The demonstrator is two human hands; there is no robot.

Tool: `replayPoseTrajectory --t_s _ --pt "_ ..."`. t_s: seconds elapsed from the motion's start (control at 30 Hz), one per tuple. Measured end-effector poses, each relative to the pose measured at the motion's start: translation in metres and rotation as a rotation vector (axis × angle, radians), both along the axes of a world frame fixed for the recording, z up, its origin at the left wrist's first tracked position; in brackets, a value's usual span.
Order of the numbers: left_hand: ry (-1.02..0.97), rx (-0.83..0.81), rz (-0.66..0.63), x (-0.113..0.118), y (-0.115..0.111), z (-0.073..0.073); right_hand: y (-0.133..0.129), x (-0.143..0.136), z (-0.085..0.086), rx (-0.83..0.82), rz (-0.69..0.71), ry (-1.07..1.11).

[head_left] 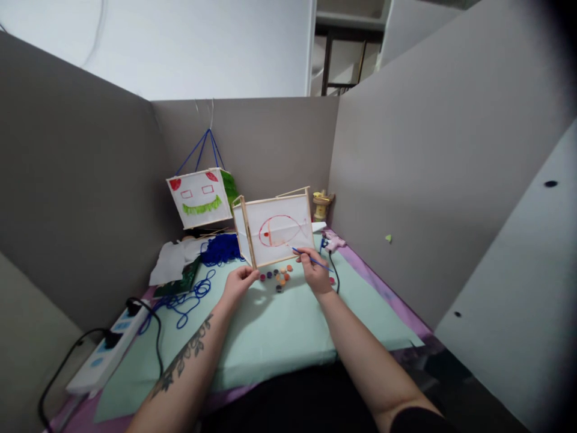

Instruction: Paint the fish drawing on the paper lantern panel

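Note:
A wood-framed paper lantern [293,216] is tilted up above the table, with a red fish outline on its front panel. My left hand [240,285] pinches the lower corner of its frame. In my right hand [314,270] is a thin blue paintbrush [322,264], its tip at the lower part of the fish. A patch inside the fish is pale orange, beside a red eye spot. Small paint pots [282,278] in several colours stand on the table below the lantern, between my hands.
A painted lantern [201,198] hangs by blue cords at the back left. Beneath it lie blue yarn [222,249], white sheets [174,261] and a loose blue cord [183,308]. A power strip [108,349] runs along the left edge. A pink glue gun [333,240] rests at the right.

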State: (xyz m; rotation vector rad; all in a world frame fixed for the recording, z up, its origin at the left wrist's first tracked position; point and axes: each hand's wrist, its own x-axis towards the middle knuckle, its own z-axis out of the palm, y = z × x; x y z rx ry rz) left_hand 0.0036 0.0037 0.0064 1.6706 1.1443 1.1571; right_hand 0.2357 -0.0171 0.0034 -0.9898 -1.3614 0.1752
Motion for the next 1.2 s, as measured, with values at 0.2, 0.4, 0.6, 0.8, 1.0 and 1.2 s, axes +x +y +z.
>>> replayPoseTrajectory --t_s 0.2,0.4,0.6,0.8,1.0,1.2 --pt "0.011 0.008 -0.011 -0.001 0.002 -0.003 -0.001 0.001 0.003 0.023 -0.024 0.019" --pt "0.014 0.005 -0.002 -0.001 0.002 -0.004 0.005 0.000 0.001 0.004 -0.059 0.013" --pt "0.020 0.010 -0.010 -0.001 0.002 -0.004 0.009 -0.001 -0.003 -0.021 -0.033 0.002" --pt "0.019 0.001 -0.004 -0.001 0.001 -0.003 0.008 -0.002 -0.003 -0.028 -0.013 0.015" --pt "0.004 0.000 0.003 0.000 0.001 -0.003 0.006 -0.001 -0.003 -0.044 -0.019 0.016" --pt "0.005 0.006 0.000 0.000 0.001 -0.003 -0.001 0.000 0.000 0.033 -0.032 0.070"
